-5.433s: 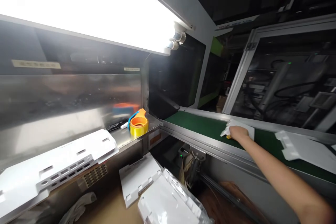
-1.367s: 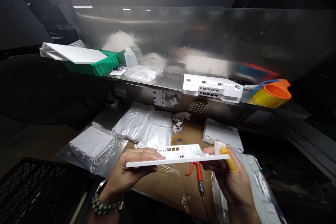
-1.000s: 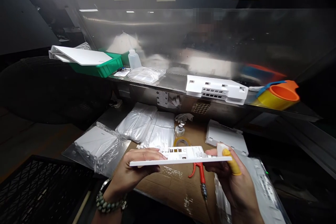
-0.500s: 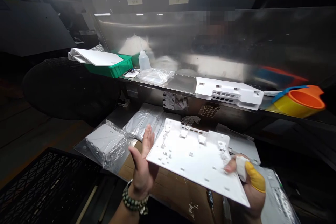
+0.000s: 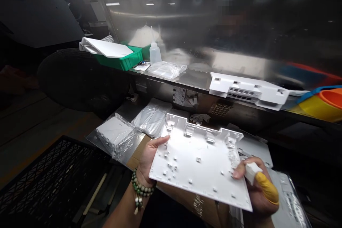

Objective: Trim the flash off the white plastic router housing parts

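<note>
A white plastic housing panel (image 5: pixel 203 167) with small posts and clips on its upward face is held between both hands, tilted above the bench. My left hand (image 5: pixel 150 160) grips its left edge, thumb on top and the other fingers hidden beneath. On the right edge, my right hand (image 5: pixel 258 181) is closed with its thumb on the panel. A yellow finger cot (image 5: pixel 268 187) covers one of its fingers. A small white block (image 5: pixel 252 172) sits in the right hand beside the panel; how it is held is partly hidden.
A metal shelf holds a green bin (image 5: pixel 128 60), a squeeze bottle (image 5: pixel 155 54), a plastic bag (image 5: pixel 167 69), another white housing (image 5: pixel 247 91) and a yellow container (image 5: pixel 322 108). Bagged panels (image 5: pixel 114 131) lie left on the bench. A black crate (image 5: pixel 53 185) stands lower left.
My left hand was open beside the panel's left edge and now grips it, thumb on top. The panel has tipped so its inner face shows more. The whole view has shifted slightly.
</note>
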Motion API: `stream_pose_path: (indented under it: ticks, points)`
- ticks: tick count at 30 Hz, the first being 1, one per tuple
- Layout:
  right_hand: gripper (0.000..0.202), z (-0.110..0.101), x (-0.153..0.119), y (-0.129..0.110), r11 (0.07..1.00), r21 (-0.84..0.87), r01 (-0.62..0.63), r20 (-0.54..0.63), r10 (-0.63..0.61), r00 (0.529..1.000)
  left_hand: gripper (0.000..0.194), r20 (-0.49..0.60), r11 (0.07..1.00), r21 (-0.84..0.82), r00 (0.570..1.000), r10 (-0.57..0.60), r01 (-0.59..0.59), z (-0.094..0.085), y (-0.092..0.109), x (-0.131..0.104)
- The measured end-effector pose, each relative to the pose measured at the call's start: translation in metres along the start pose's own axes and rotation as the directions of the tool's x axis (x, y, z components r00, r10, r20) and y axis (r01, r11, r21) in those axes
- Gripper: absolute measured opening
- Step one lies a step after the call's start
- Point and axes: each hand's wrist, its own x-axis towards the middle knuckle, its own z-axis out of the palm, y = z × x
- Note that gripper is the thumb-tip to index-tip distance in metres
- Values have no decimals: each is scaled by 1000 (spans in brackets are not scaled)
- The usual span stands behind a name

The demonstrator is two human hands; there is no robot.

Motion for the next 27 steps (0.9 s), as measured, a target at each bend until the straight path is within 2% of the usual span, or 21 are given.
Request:
stream_pose_path:
  ticks: [5,10,12,15,18,20,23,25,27]
  points:
    - [26,-4,1,5,996,-86,9,-62,-14,998,66,66,999,32,998,-22,20,11,2,-6]
    - [32,-4,3,6,979,-201,21,-59,-34,998,64,65,1000,23,998,2,-4,9,4,-7]
    - [33,-2,2,6,945,-315,90,-61,-115,992,63,44,1000,13,999,10,-11,8,5,-7]
    - [37,2,0,4,839,-520,163,-89,-243,966,61,-11,999,-21,999,38,-38,5,7,-7]
    - [51,1,4,5,821,-560,110,-125,-215,969,60,-98,994,-85,993,67,-75,6,10,-8]
    - [55,-3,16,12,810,-580,92,-120,-196,973,60,-179,988,-127,981,69,-92,6,12,-10]
    - [54,-11,53,33,679,-716,162,-31,-263,964,59,-308,980,-133,946,104,-151,3,13,-15]
    - [50,-14,89,52,545,-814,203,46,-288,957,59,-405,965,-75,892,200,-250,-4,14,-20]
    - [41,-14,126,69,422,-881,214,102,-272,957,61,-486,935,-3,818,308,-353,-13,17,-26]
